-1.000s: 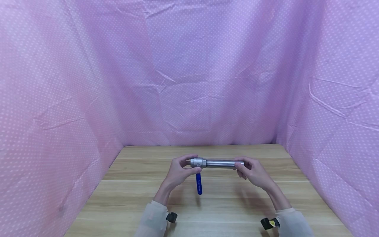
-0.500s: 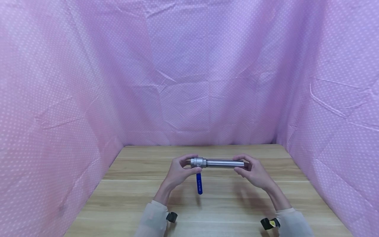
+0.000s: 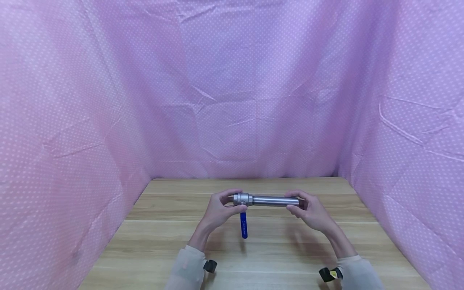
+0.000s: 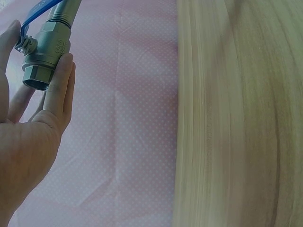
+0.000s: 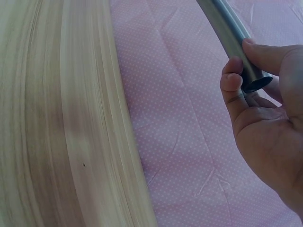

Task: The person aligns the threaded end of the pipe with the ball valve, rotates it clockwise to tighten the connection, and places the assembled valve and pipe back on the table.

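Observation:
A steel ball valve [image 3: 242, 198] with a blue lever [image 3: 244, 225] is held above the table by my left hand [image 3: 217, 211], fingers along the far side and thumb on the near side. In the left wrist view the valve [image 4: 51, 47] shows its open hex end facing the palm, and threads show where the pipe joins it. The steel pipe [image 3: 273, 201] runs level to the right from the valve. My right hand [image 3: 313, 211] grips its free end, thumb below and fingers above. The pipe's [image 5: 232, 40] hollow end points into the palm in the right wrist view.
A wood-grain table [image 3: 275, 257] lies under both hands, with their shadows on it. Pink dotted cloth [image 3: 232, 100] hangs around the back and both sides. Black straps [image 3: 210, 266] sit at both wrists.
My right thumb has moved from across the front of the pipe's end to its lower side, and the fingers have shifted round it. The left hand and valve stay in place.

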Demonstrator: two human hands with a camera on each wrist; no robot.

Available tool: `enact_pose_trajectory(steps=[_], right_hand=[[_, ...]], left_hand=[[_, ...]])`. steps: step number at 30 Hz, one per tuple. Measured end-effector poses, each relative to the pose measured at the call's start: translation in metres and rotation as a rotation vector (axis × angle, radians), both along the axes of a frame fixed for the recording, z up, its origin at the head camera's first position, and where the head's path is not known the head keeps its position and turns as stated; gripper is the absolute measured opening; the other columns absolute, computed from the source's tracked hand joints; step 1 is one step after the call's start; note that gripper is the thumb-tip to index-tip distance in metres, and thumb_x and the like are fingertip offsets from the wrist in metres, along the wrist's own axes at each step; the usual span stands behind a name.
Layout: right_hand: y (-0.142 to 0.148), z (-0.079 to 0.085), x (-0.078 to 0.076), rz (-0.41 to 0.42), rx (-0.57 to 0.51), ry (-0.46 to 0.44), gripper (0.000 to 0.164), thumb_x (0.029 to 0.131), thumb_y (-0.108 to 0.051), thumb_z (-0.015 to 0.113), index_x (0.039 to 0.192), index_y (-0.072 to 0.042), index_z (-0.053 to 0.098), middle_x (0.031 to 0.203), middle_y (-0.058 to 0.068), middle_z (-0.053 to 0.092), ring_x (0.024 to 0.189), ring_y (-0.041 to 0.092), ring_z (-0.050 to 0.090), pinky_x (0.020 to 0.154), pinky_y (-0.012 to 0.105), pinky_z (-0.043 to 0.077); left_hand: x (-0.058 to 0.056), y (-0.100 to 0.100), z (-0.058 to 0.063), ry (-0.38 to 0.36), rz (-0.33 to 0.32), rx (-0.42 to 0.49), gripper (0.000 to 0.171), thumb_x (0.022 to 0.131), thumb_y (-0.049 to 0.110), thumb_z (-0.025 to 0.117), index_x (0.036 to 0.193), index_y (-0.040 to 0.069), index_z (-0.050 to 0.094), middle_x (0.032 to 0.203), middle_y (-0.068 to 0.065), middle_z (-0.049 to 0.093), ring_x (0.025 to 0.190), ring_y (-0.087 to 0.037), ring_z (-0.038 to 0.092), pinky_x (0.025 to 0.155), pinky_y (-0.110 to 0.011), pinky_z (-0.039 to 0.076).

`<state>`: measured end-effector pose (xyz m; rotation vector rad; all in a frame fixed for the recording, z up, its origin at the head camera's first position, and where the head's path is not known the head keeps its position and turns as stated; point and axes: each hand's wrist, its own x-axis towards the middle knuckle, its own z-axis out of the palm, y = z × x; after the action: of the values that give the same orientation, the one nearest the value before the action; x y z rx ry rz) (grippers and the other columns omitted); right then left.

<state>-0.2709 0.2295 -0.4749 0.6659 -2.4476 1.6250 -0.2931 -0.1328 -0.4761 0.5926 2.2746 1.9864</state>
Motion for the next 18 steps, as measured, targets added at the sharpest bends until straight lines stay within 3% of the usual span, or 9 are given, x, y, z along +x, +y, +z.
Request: enact_pose_trajectory(steps=[18], right_hand=[[0.0022, -0.0024, -0.0024, 0.039, -0.019, 0.036, 0.019, 0.112, -0.007, 0.069, 0.129, -0.001, 0.074, 0.08, 0.004, 0.066, 0.067, 0.004, 0.06, 0.054, 0.026, 0.052]], left_hand=[[0.0006, 0.0002, -0.0006, 0.004, -0.009, -0.005, 0.061, 0.092, 0.022, 0.096, 0.149, 0.022, 0.073, 0.137, -0.011, 0.077, 0.121, -0.023, 0.077, 0.095, -0.032, 0.069]])
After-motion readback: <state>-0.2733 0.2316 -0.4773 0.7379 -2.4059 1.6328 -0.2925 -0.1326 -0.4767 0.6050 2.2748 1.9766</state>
